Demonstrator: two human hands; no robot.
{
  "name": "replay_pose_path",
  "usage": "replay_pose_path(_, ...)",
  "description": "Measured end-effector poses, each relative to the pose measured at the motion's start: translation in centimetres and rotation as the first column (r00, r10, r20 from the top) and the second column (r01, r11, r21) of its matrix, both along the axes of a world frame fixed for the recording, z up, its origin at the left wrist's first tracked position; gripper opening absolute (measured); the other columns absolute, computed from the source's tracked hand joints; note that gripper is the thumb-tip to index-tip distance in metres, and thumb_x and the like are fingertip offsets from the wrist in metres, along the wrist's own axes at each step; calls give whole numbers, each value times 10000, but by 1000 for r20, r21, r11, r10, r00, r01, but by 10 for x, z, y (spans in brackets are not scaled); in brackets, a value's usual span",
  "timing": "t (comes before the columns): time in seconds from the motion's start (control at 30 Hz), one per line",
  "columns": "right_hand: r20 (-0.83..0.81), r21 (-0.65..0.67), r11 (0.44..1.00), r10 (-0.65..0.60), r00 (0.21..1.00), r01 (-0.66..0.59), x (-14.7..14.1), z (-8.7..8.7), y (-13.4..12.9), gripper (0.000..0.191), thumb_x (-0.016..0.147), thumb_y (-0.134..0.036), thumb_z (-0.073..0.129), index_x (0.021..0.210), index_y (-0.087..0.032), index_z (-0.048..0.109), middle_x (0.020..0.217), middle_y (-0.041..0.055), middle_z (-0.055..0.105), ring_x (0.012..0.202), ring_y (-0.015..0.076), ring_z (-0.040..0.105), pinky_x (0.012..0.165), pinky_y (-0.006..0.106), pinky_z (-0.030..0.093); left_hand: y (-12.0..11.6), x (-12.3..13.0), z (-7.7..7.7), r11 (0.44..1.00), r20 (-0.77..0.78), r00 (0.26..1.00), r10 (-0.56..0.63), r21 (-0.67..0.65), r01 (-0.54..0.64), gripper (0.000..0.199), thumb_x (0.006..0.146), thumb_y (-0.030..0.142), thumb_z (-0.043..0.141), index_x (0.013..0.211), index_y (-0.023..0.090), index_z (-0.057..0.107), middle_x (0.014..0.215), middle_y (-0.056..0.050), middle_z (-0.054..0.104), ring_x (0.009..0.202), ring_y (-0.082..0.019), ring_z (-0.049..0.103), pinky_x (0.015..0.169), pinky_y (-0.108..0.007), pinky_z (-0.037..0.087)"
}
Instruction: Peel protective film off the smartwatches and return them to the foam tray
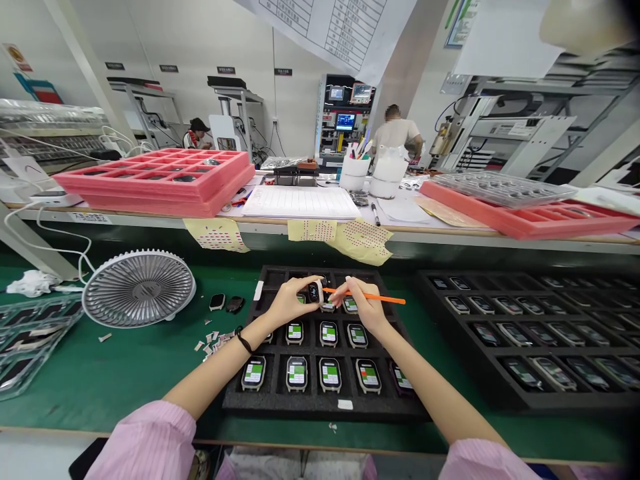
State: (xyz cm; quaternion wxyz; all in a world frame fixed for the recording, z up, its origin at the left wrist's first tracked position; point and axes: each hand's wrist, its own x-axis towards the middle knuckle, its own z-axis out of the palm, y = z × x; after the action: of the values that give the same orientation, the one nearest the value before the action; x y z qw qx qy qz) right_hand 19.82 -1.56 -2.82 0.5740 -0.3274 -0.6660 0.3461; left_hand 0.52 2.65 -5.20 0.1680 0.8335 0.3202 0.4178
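Note:
My left hand (293,300) is closed on a smartwatch case (316,291), lifted above a black foam tray (330,405) with its dark screen tilted. Pinched in my right hand (364,305) is a thin orange stick (390,299), whose left end reaches the side of the watch case. I cannot tell what that tip is like. Below my hands, several watch cases such as one lit watch (297,373) lie in the tray's compartments, most showing green and white screens. One watch (369,375) in the front row has some red on its screen. My hands hide part of the back rows.
A grey round fan (140,288) stands at the left, near two loose watch bodies (217,302) and scattered small pieces (213,343). Another black tray (500,387) of watches lies at the right. Pink foam trays (200,200) rest on the shelf. Two people are farther back.

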Motion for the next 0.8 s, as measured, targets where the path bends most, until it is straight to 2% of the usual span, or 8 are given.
replay_pose_path(0.4,-15,-53,997,-58,998,57,-5,1,-1,505,924,-487,435,606,-178,676,561,48,667,453,144,595,463,285,511,-1,1,0,999,-42,999,2,34,-1,527,661,130,715,1168,227,611,1141,-49,695,944,-210,671,848,-332,510)
replay_pose_path(0.5,-76,-69,996,-66,995,61,-1,3,-1,488,909,-534,426,688,-183,683,577,47,676,480,161,620,483,298,524,0,2,1,999,-15,1000,1,35,-1,519,673,171,727,1174,227,605,1146,-60,690,974,-226,668,869,-357,508)
replay_pose_path(0.6,-122,-112,986,-136,983,122,2,3,2,476,901,-564,405,761,-187,659,644,56,693,564,178,653,570,327,551,0,3,2,998,20,1000,-17,56,16,501,682,202,740,1164,210,603,1136,-77,684,1019,-238,646,900,-384,501)
replay_pose_path(0.7,-10,-186,974,-134,991,130,1,-3,8,340,813,-518,588,694,-203,546,781,53,691,690,177,651,672,328,549,0,5,2,995,44,999,-28,92,24,454,682,182,735,1120,195,618,1108,-89,659,1041,-239,614,915,-396,500)
replay_pose_path(0.8,135,-224,971,-54,989,83,-5,-13,16,409,655,-454,756,709,-225,422,761,-10,623,636,136,575,616,276,509,0,7,1,995,53,998,-21,102,16,414,704,148,696,1108,193,616,1093,-94,616,1042,-236,590,904,-401,504)
